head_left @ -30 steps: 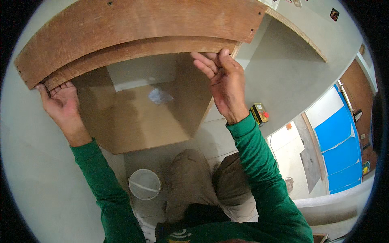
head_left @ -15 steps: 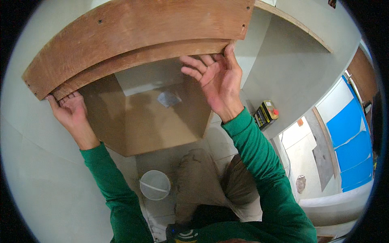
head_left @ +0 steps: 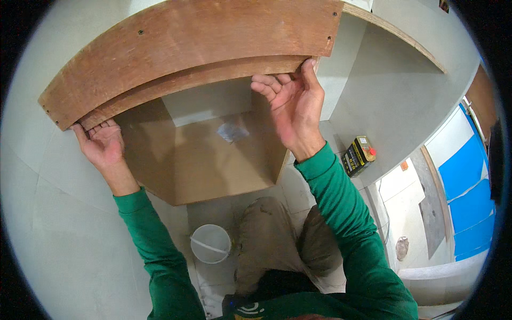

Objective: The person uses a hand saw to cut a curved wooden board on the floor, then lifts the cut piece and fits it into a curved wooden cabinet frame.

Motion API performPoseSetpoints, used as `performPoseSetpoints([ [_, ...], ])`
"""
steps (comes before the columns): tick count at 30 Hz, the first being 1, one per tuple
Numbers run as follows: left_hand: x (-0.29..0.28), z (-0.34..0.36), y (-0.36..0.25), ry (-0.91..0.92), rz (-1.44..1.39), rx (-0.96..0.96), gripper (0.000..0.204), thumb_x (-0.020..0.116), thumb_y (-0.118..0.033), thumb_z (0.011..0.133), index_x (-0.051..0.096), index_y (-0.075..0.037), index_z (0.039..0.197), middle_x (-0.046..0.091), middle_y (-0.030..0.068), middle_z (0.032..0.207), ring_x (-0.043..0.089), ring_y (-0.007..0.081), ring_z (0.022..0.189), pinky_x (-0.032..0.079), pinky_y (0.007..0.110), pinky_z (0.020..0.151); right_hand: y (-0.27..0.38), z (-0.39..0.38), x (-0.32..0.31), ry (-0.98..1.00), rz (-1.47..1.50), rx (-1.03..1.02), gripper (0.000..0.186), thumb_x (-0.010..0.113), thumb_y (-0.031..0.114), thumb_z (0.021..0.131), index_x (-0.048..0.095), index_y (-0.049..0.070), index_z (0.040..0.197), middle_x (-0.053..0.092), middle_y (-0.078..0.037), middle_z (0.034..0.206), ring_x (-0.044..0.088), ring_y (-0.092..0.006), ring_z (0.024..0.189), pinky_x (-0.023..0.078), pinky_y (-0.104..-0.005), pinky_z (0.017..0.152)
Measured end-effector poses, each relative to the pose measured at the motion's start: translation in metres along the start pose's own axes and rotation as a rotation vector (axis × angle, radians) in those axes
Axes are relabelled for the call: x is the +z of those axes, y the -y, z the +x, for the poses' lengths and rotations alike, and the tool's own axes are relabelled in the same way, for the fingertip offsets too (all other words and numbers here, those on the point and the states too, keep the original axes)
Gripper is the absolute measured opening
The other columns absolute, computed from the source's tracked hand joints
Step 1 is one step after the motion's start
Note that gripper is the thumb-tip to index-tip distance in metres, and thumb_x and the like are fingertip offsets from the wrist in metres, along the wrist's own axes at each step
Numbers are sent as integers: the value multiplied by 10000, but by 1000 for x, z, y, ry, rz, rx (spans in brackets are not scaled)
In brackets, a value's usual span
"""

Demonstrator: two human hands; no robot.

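A reddish-brown wooden panel [head_left: 186, 40] with dark screws near its ends spans the upper part of the view. Just under its lower edge runs a second, narrower wooden board [head_left: 197, 73]. My left hand [head_left: 105, 146] holds the left end of this board, thumb outside and fingers curled underneath. At the right end, my right hand [head_left: 293, 109] has its thumb against the corner and some fingertips behind the board's lower edge; the palm faces me and the outer fingers stay off the wood. Both hands are bare, below green sleeves.
Below the boards is a brown open compartment [head_left: 213, 170] with a small clear plastic bag [head_left: 232, 132] inside. A white bucket [head_left: 211, 244] stands on the tiled floor by my knee. A black-and-yellow can [head_left: 358, 156] with a red cap stands beside the grey curved panel [head_left: 400, 101].
The whole view has shifted slightly, so things appear a little farther right. My right hand's outer fingers are more curled and closer to the board. Both hands keep their places at its ends.
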State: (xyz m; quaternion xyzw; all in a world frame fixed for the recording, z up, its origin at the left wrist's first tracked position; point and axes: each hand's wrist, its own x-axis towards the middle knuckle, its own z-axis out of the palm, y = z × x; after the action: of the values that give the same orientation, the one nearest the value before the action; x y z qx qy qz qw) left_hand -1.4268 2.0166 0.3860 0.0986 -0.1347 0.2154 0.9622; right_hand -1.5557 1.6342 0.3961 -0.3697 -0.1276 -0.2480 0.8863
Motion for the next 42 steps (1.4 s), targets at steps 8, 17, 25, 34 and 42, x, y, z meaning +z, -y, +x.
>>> performPoseSetpoints([
  [8, 4, -4, 2, 6, 6, 5, 361, 711, -292, 1085, 656, -64, 1359, 706, 71, 1408, 627, 257, 1343, 498, 487, 1174, 3, -1, -1, 43, -36, -2, 634, 338, 549, 1184, 453, -18, 1445, 647, -232, 1221, 736, -375, 1046, 630, -486, 931],
  [17, 5, -4, 2, 5, 33, 10, 362, 689, -319, 1095, 671, -75, 1362, 713, 69, 1396, 632, 260, 1335, 482, 469, 1186, 5, 0, 0, 44, -47, 11, 662, 308, 560, 1185, 454, -28, 1451, 650, -249, 1264, 740, -381, 1065, 631, -489, 943],
  [25, 13, -12, 7, -7, 98, 57, 427, 658, -369, 1112, 642, -85, 1430, 671, 57, 1475, 582, 236, 1400, 439, 447, 1229, 4, 0, -2, 63, -55, 4, 647, 315, 553, 1185, 472, -24, 1434, 666, -238, 1256, 742, -403, 1075, 632, -501, 944],
  [34, 12, -12, 4, -2, 72, 26, 395, 686, -331, 1097, 651, -76, 1397, 689, 74, 1435, 617, 263, 1357, 477, 474, 1199, 5, 0, -3, 65, -79, 6, 675, 318, 571, 1179, 453, -33, 1447, 662, -251, 1254, 743, -411, 1112, 635, -499, 946],
  [42, 13, -15, 5, 0, 54, 30, 410, 719, -314, 1077, 649, -64, 1395, 698, 77, 1427, 612, 255, 1373, 467, 472, 1216, 6, -1, -4, 71, -104, 16, 694, 325, 600, 1171, 457, -18, 1458, 653, -243, 1285, 743, -401, 1122, 636, -491, 935],
])
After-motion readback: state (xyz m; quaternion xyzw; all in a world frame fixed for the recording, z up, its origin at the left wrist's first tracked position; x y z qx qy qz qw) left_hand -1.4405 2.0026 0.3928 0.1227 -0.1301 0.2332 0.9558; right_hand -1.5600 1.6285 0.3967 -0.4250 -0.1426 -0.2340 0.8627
